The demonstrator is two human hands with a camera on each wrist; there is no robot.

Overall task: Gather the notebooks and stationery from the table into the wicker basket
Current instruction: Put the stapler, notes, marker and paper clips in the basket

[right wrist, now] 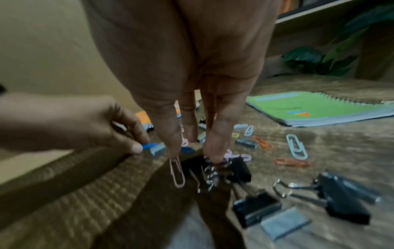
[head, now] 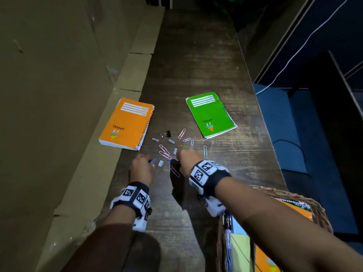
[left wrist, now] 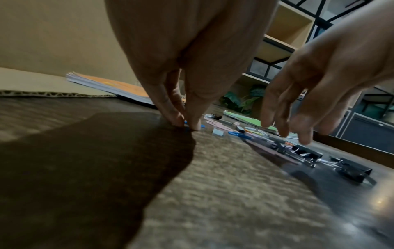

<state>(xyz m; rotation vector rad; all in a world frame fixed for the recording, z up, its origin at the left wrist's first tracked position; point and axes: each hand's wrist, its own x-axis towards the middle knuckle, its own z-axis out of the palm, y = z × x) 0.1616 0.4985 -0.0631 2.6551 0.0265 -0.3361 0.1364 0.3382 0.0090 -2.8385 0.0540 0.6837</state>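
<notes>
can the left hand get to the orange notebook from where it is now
Probably yes. The left hand pinches a blue paper clip on the table, and the orange notebook lies just beyond it with nothing between them. It would likely have to drop the clip first.

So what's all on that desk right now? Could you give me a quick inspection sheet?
Surface: dark wooden table.
Job's things: orange notebook and green notebook lie flat; paper clips, staple strips, binder clips scattered; wicker basket already holds some items.
Clutter: nothing seen.
Hands: left hand pinches a blue paper clip; right hand reaches into the pile, grip unclear.
Cables: white cable.
Surroundings: cardboard, shelves.
</notes>
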